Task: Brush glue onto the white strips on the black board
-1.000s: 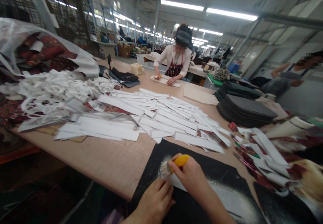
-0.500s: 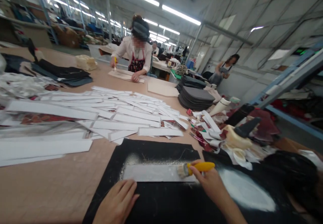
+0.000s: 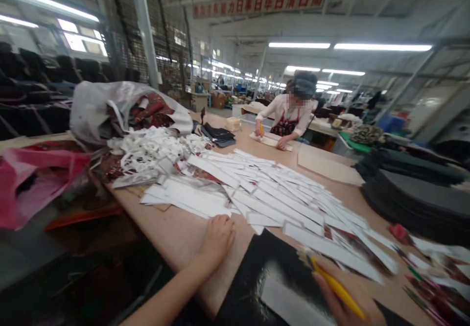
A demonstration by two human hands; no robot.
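Observation:
My left hand (image 3: 219,238) rests at the near end of a stack of white strips (image 3: 194,194), its fingertips touching the edge of the strips. The fingers lie bent over the tabletop and grip nothing that shows. In my right hand (image 3: 340,287) is a brush with a yellow handle (image 3: 340,289), its bristles pointing up and left above the strips. Below it, a pale strip (image 3: 290,301) lies on a black sheet (image 3: 244,277), with whitish smears around the strip.
A large pile of white strips (image 3: 286,196) covers the table's middle. Shredded white offcuts (image 3: 154,150) and a clear plastic bag (image 3: 91,110) stand at the left. Dark stacked pieces (image 3: 414,203) are at the right. Across the table, a co-worker (image 3: 290,110) brushes a pale piece.
My left hand has moved from the pale strip on the black sheet to the stack of white strips. The brush has lifted off the pale strip. The view has turned left.

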